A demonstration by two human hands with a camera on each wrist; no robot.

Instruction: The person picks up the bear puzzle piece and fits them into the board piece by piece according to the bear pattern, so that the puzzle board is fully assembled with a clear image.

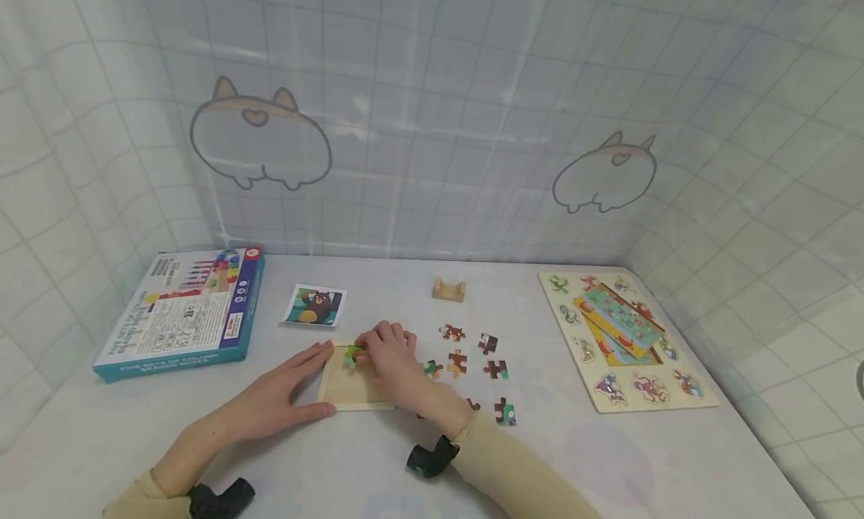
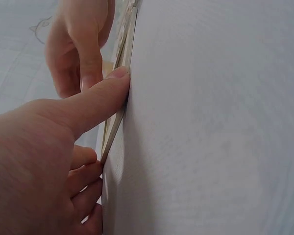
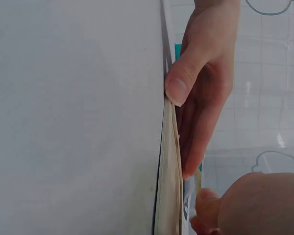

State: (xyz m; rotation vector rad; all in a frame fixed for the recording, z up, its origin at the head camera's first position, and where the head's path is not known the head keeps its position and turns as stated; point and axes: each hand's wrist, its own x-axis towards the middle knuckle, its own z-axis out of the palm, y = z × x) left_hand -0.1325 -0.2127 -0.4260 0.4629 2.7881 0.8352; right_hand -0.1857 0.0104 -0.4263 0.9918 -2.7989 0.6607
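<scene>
on my head feed, the left hand [image 1: 273, 399] lies spread along the left edge of a shallow wooden tray [image 1: 343, 395], its thumb at the near left corner and its fingers reaching to the far left corner; i read it as loose, steadying the frame rather than grasping it. the right hand [image 1: 394, 365] comes in over the tray's right part, fingers curled, and i have it pinching a green puzzle piece [image 1: 350, 356] at the far left corner of the tray. i cannot tell whether that piece touches the tray's floor.

the tray sits on the white tabletop [image 1: 540, 466], left of its middle. just past the tray's right edge i see loose puzzle pieces [image 1: 457, 363] scattered apart, some partly covered by the right forearm.

beyond the tray's far edge lies a bear card [image 1: 314, 307], and a small wooden stand [image 1: 448, 289] rests near the middle of the tabletop's far edge. a boxed set [image 1: 182, 309] fills the far left corner; toward the right edge, an animal board [image 1: 583, 373] carries overlapping colourful cards [image 1: 621, 320]. both wrist feeds show me the tray nearly edge-on.
</scene>
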